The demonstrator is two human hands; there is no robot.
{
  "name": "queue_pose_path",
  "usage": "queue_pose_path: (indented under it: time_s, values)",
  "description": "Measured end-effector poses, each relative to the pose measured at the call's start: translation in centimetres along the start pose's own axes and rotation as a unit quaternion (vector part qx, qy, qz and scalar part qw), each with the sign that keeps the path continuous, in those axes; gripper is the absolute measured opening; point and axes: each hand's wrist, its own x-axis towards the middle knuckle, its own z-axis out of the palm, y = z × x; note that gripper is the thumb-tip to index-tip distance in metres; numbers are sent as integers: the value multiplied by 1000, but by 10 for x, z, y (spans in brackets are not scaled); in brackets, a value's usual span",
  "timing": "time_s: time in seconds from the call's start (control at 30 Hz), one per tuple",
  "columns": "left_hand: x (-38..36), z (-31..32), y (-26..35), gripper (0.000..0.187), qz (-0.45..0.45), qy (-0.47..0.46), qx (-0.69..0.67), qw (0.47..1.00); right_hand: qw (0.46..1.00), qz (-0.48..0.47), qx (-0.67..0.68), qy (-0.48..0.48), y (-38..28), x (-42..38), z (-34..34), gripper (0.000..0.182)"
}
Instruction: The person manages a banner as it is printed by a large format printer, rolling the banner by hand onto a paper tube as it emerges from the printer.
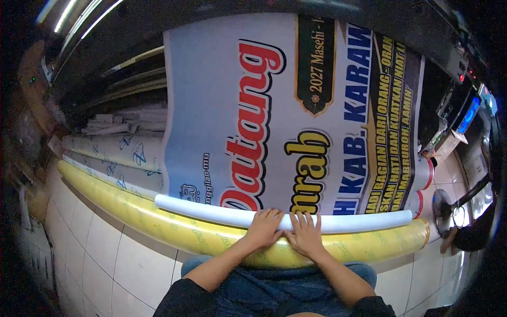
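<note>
"Denim-covered lap (274, 288) nearest the head camera, with a yellow wrapped roll (158, 224) running crosswise just beyond it. What of the hands?"

"Both are on the slim white roll (200, 210), near its middle and close beside each other. Left hand (307, 235): fingers somewhat spread, laid over the top. Right hand (265, 226): fingers closer together, bent over it. Neither is seen wrapped fully around; pressure from the thumbs cannot be confirmed."

"Defects foreseeable?"

"Skew, in my judgement. Contact is central and both ends lack support from a hand, so uneven pressure could turn the roll off square and crease the printed banner (200, 105). Secondly, the yellow surface is rounded and looks slick; a push off-centre could let the white roll slide."

"State its position relative to the hands."

"Directly under the fingers, extending well out past both hands, along the far side of the yellow roll. The banner lies beyond the fingertips, its near edge meeting the white roll, its lettering turned sideways."

"Surroundings?"

"Pale tiled floor (100, 264) below; further wrapped rolls (116, 148) off the right-hand side. A standing fan or similar item at the left is too dark to identify."
</note>
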Motion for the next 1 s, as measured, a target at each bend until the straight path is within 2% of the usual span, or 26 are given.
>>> queue_pose_path:
  time_s: [0.07,0.2,0.27,0.33,0.4,0.53,0.6,0.63,0.73,0.77,0.87,0.9,0.93,1.0]
  values:
    - [-1,0,-1,62,1,14,6,1000,999,-7,-14,31,-3,-2,-3,68]
    - [4,1,-6,57,-5,-1,-5,1000,1000,8,12,26,-11,-1,-23,68]
    - [5,-6,-2,57,-28,-63,-1,998,998,6,37,53,-12,-2,-20,69]
    - [4,-5,2,57,-29,-50,-7,998,998,-18,-32,47,-9,-3,-5,72]
    - [2,-3,6,60,-31,0,-5,1000,999,-6,-14,35,-9,-5,-1,70]
    - [-3,0,26,58,-25,59,90,994,993,-9,51,103,-8,-3,-12,69]
    - [-4,-4,35,58,-60,126,56,989,998,1,15,57,-8,-3,-3,70]
    - [-5,3,31,58,-58,47,9,997,998,4,18,59,-12,-3,-2,70]
    - [-7,14,26,61,-56,28,31,998,1000,1,-8,11,-9,-10,-20,69]
    - [-8,11,26,59,-54,71,54,995,1000,4,-9,14,-10,-9,-28,69]
    - [-3,-4,26,59,-71,101,52,991,984,36,113,133,-15,1,-50,62]
    - [-1,-6,24,59,-70,101,52,991,972,6,130,195,-10,-1,-50,63]
    - [-1,-8,22,59,-69,97,54,991,973,8,129,192,-6,-4,-42,63]
    - [-2,-8,25,59,-64,85,56,993,995,46,54,-64,-1,-10,-16,64]
